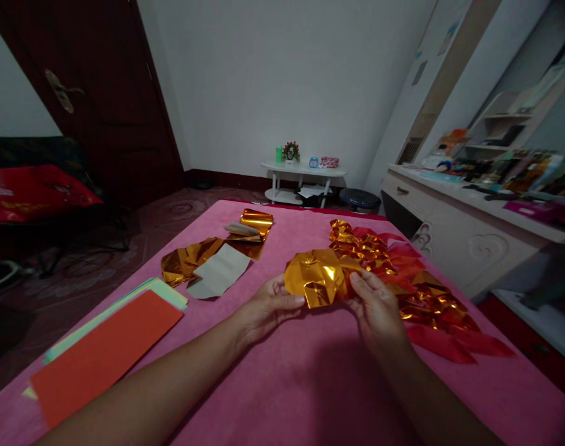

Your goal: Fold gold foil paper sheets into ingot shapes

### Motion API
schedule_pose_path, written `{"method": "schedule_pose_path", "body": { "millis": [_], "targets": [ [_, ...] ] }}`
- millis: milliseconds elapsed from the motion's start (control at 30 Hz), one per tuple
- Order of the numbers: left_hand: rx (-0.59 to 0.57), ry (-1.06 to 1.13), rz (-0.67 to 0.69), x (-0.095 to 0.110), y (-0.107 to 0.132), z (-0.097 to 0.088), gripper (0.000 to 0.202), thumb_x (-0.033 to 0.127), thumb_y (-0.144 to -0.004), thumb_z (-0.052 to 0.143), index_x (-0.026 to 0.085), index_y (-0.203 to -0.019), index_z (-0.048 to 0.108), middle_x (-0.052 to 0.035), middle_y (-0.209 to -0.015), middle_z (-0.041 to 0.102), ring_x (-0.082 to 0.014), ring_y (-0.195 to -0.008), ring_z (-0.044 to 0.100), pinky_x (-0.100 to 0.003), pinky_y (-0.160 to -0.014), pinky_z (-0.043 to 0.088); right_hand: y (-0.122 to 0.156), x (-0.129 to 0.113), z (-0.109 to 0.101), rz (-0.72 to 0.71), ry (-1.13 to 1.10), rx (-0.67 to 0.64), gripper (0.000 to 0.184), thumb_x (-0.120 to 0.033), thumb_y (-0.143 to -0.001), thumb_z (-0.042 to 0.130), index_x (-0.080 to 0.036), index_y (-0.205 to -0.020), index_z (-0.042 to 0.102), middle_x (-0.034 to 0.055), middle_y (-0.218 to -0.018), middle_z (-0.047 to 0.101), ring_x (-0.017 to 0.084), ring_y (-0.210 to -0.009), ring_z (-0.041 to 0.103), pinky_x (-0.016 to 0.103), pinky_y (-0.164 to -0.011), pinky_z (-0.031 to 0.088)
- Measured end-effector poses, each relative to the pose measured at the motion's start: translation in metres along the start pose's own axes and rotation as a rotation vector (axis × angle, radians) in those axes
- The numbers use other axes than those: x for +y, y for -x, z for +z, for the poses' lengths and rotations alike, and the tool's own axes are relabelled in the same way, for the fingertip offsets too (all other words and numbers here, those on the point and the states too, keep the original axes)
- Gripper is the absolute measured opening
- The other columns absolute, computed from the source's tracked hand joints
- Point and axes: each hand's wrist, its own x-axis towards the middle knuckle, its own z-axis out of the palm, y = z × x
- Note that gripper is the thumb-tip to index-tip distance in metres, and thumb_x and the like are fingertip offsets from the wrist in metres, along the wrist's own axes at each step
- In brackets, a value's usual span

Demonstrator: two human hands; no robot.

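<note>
Both hands hold a crumpled sheet of gold foil paper just above the pink tabletop. My left hand pinches its lower left edge, thumb against fingers. My right hand grips its right side, thumb on top. Directly behind the right hand lies a heap of folded gold and red foil pieces.
A stack of flat paper sheets with an orange one on top lies at the left. Loose gold foil and a grey sheet lie further back, with a gold roll. A white dresser stands right, a small white table by the wall.
</note>
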Motion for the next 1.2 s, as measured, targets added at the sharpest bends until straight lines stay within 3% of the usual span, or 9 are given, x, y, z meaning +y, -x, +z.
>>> {"method": "schedule_pose_path", "body": {
  "millis": [100, 300, 467, 567, 733, 900, 1033, 1133, 1200],
  "targets": [
    [0.058, -0.015, -0.016, -0.002, 0.000, -0.001, 0.030, 0.025, -0.067, 0.077, 0.013, -0.091, 0.064, -0.0034, -0.078, 0.064, -0.0056, -0.059, 0.057, -0.017, -0.057, 0.046, -0.002, 0.004, -0.001, 0.061, -0.038, -0.011, 0.030, -0.030, -0.063, 0.078, -0.020, -0.089, 0.067, 0.0034, -0.087, 0.071, 0.016, -0.068, 0.065, 0.028, -0.058, 0.053],
    [0.059, 0.076, 0.013, 0.001, 0.002, 0.002, 0.030, 0.020, -0.074, 0.066, 0.013, -0.103, 0.065, -0.0097, -0.101, 0.067, -0.0151, -0.082, 0.064, -0.024, -0.069, 0.054, -0.004, 0.013, -0.006, 0.221, -0.071, -0.038, 0.024, -0.025, -0.064, 0.078, -0.018, -0.085, 0.068, 0.0039, -0.081, 0.071, 0.014, -0.063, 0.063, 0.024, -0.054, 0.053],
    [0.130, 0.160, 0.039, 0.000, -0.001, -0.002, 0.025, 0.014, -0.071, 0.064, 0.010, -0.096, 0.066, -0.0077, -0.086, 0.067, -0.0095, -0.064, 0.061, -0.017, -0.055, 0.052, -0.001, 0.017, -0.006, 0.278, -0.034, -0.122, 0.021, -0.024, -0.068, 0.075, -0.020, -0.088, 0.069, 0.0035, -0.081, 0.070, 0.013, -0.060, 0.062, 0.021, -0.048, 0.052],
    [0.172, 0.213, 0.060, -0.001, -0.002, -0.005, 0.026, 0.013, -0.070, 0.066, 0.012, -0.095, 0.064, -0.0053, -0.084, 0.066, -0.0080, -0.063, 0.060, -0.015, -0.054, 0.051, 0.001, 0.019, -0.005, 0.318, -0.038, -0.150, 0.018, -0.021, -0.069, 0.074, -0.019, -0.085, 0.069, 0.0035, -0.081, 0.070, 0.012, -0.059, 0.062, 0.019, -0.047, 0.052],
    [0.124, 0.158, 0.029, -0.001, 0.000, -0.005, 0.026, 0.020, -0.071, 0.070, 0.013, -0.094, 0.062, -0.0035, -0.083, 0.063, -0.0062, -0.059, 0.057, -0.016, -0.053, 0.047, 0.001, 0.022, -0.003, 0.382, -0.054, -0.095, 0.016, -0.019, -0.068, 0.075, -0.019, -0.083, 0.067, 0.0018, -0.077, 0.069, 0.009, -0.055, 0.060, 0.017, -0.047, 0.051],
    [0.152, -0.122, 0.121, -0.006, -0.003, -0.005, 0.031, 0.038, -0.071, 0.071, 0.009, -0.073, 0.060, 0.0026, -0.052, 0.050, -0.0034, -0.041, 0.041, -0.017, -0.043, 0.034, -0.004, 0.013, -0.005, 0.259, -0.028, -0.110, 0.020, -0.024, -0.068, 0.074, -0.019, -0.085, 0.065, 0.0030, -0.082, 0.070, 0.014, -0.063, 0.064, 0.023, -0.053, 0.054],
    [0.265, -0.338, 0.251, -0.009, -0.013, -0.013, 0.034, 0.037, -0.063, 0.076, 0.008, -0.076, 0.065, -0.0034, -0.065, 0.062, -0.0089, -0.054, 0.054, -0.021, -0.054, 0.041, 0.007, -0.012, 0.005, 0.086, 0.062, -0.255, 0.027, -0.033, -0.073, 0.069, -0.022, -0.097, 0.062, 0.0038, -0.094, 0.069, 0.020, -0.081, 0.067, 0.032, -0.068, 0.056],
    [0.224, -0.411, 0.311, -0.006, -0.020, -0.025, 0.028, 0.030, -0.063, 0.075, 0.009, -0.079, 0.069, -0.0064, -0.078, 0.068, -0.0133, -0.068, 0.060, -0.025, -0.066, 0.045, 0.028, -0.033, 0.018, -0.044, 0.397, -0.470, 0.018, -0.034, -0.078, 0.064, -0.021, -0.090, 0.064, 0.0047, -0.086, 0.069, 0.021, -0.081, 0.066, 0.032, -0.071, 0.055],
    [0.196, -0.434, 0.308, -0.003, -0.023, -0.033, 0.023, 0.030, -0.065, 0.072, 0.009, -0.074, 0.069, -0.0070, -0.075, 0.068, -0.0152, -0.068, 0.060, -0.027, -0.067, 0.046, 0.042, -0.041, 0.025, -0.195, 0.632, -0.711, 0.015, -0.032, -0.083, 0.057, -0.021, -0.079, 0.064, 0.0051, -0.086, 0.069, 0.022, -0.088, 0.065, 0.031, -0.076, 0.054]
  ]
}}
